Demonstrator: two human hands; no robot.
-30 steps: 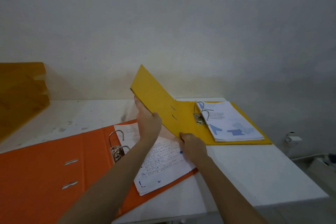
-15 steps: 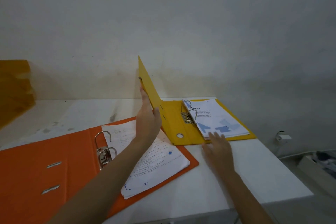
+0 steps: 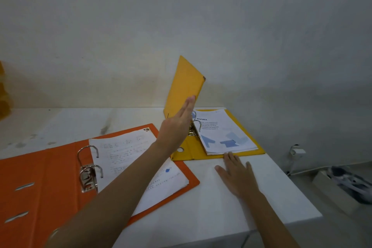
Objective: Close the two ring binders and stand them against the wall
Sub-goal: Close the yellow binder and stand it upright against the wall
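The yellow ring binder (image 3: 186,84) lies at the back right of the white table (image 3: 231,203), its front cover raised past upright and leaning over its papers (image 3: 223,133). My left hand (image 3: 177,125) is flat with fingers straight, pressing against the outer face of that cover. My right hand (image 3: 237,177) rests flat on the table, fingertips at the binder's near edge. The orange ring binder (image 3: 50,177) lies fully open at the left with a sheet stack (image 3: 128,153) on its rings.
The wall (image 3: 181,26) runs right behind the table. A yellow object (image 3: 4,94) shows at the far left edge. The table's right edge drops to a floor with a box (image 3: 334,193), a cable and a wall socket (image 3: 296,150).
The yellow cover swung from leaning left, through upright, to tilting right over the papers. My left hand went from gripping its edge to pushing it flat. My right hand settled on the table.
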